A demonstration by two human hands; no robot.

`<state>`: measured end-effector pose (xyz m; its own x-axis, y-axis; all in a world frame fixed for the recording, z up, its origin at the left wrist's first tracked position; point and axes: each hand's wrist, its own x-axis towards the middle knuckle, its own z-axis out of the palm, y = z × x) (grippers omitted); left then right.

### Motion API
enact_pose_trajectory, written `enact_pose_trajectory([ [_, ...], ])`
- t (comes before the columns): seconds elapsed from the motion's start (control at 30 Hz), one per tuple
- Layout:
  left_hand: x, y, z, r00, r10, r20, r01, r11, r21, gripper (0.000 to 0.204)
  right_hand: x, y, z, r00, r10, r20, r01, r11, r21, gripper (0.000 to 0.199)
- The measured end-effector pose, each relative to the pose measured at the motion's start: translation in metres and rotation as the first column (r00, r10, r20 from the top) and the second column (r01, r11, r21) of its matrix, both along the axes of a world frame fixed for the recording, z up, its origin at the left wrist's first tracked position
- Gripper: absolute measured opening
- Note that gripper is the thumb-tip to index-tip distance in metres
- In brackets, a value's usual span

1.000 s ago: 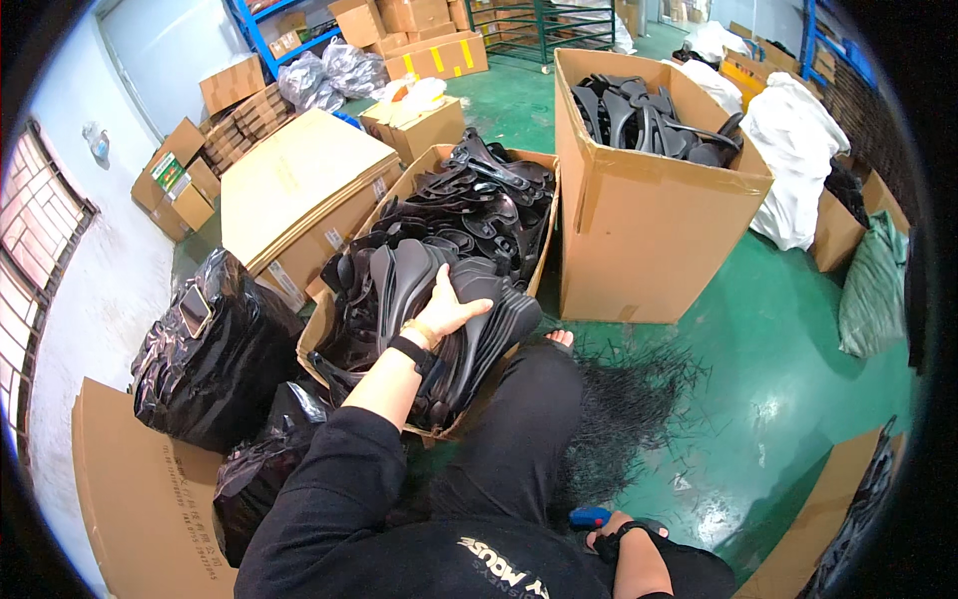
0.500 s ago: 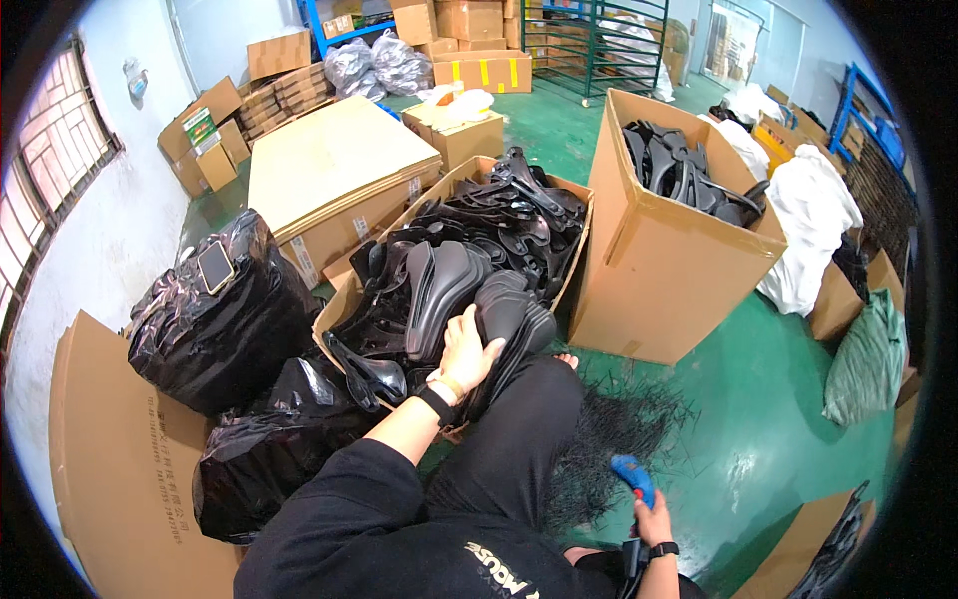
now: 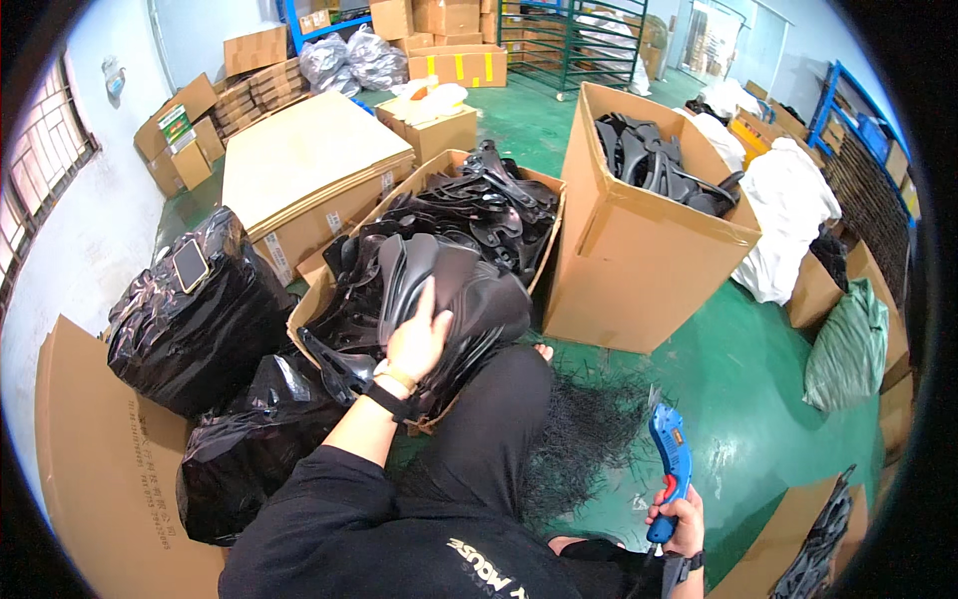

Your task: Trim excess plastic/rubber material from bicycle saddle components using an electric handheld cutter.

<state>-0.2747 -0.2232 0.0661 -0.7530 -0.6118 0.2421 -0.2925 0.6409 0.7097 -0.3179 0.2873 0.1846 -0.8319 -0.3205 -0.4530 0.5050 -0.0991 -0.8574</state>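
My left hand (image 3: 415,347) pinches the near end of a dark, motion-blurred bicycle saddle shell (image 3: 456,272), its index finger stretched along the piece. Beneath and beside it, black saddle shells (image 3: 404,283) are stacked at the near side of an open cardboard box (image 3: 559,215), which is filled with more of them. In my right hand (image 3: 681,516), low at the right, is a blue handheld electric cutter (image 3: 671,449). Its narrow metal tip points up and its cord runs down past my wrist. The cutter is well apart from the shells.
A tall carton (image 3: 639,255) of black shells stands right of the box. Thin black trimmings (image 3: 589,439) litter the green floor. Black plastic-wrapped bundles (image 3: 200,309) sit at left, a phone (image 3: 190,265) on one. A carton (image 3: 783,544) with black parts is near right.
My right hand has raised the cutter, turning its tip upward. My left hand has shifted with the blurred shell, which now lies across the stack differently. The whole view has slid slightly left.
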Motion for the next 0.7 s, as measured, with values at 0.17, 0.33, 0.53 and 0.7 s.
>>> enact_pose_trajectory([
  [0.17, 0.029, -0.048, 0.016, 0.891, 0.049, -0.452, 0.41, 0.341, 0.846, 0.048, 0.002, -0.017, 0.013, 0.965, -0.178, -0.19, 0.121, 0.953, -0.277, 0.036],
  [0.33, -0.004, 0.077, 0.114, 0.903, -0.074, -0.423, 0.416, 0.395, 0.819, 0.018, 0.002, 0.01, 0.048, 0.973, 0.036, -0.227, -0.038, 0.999, -0.003, 0.033],
  [0.53, -0.053, 0.193, 0.136, 0.702, -0.557, -0.444, 0.635, 0.206, 0.745, 0.029, -0.009, -0.013, 0.01, 0.977, -0.191, -0.096, 0.18, 0.977, -0.112, 0.033],
  [0.7, -0.088, 0.264, 0.114, 0.582, -0.672, -0.458, 0.693, 0.115, 0.712, 0.027, -0.009, -0.048, 0.002, 0.985, -0.157, -0.066, 0.143, 0.973, -0.181, 0.035],
])
